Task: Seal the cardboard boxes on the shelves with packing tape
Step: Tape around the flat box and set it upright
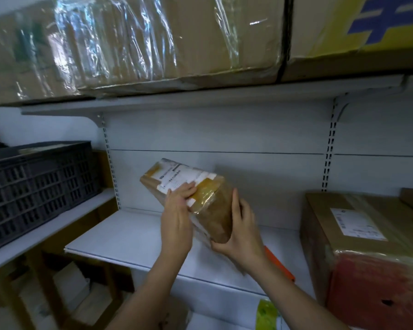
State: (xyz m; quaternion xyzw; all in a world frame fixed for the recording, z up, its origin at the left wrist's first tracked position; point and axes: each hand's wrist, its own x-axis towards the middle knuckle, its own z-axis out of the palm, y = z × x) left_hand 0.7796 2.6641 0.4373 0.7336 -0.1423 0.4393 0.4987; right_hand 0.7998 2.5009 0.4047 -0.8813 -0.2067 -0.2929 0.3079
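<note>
**Cardboard parcel held tilted over a white shelf**

Brown cardboard, glossy with tape and bearing a white label, fills both hands: a small box is held tilted above the white shelf. The left hand lies on its labelled face, fingers fairly straight, thumb at the edge. The right hand cups the lower corner, fingers curled round it. A larger taped box sits at right (a dark plastic crate at left), with wrapped cartons overhead.
</note>
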